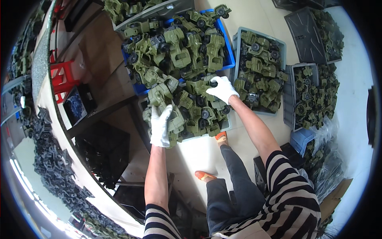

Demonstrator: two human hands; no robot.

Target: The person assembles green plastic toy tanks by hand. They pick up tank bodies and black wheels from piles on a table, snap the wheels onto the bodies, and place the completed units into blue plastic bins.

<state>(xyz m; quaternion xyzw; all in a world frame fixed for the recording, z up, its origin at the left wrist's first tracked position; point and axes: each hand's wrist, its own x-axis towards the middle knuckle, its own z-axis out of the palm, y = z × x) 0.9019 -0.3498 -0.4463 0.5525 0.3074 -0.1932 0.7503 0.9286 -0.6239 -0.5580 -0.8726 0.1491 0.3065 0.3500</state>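
Observation:
My left hand (160, 126), in a white glove, lies at the left side of a pile of olive-green toy military vehicles (197, 112). Its thumb and fingers are spread apart against a green toy vehicle (160, 94), with no grip visible. At the right side of the same pile is my right hand (223, 90), also gloved in white. Thumb and forefinger stand apart there, touching or just above the toys; the other fingers are partly hidden. A pale grey crate (225, 124) under the pile shows only at its edge.
Beyond the pile stands a blue crate (228, 47) heaped with similar vehicles. A grey crate (238, 44) of them is at right, with more dark crates (304, 36) farther right. On the left runs a workbench (65, 153) bearing black parts (55, 163). A red stool (61, 77) stands beneath.

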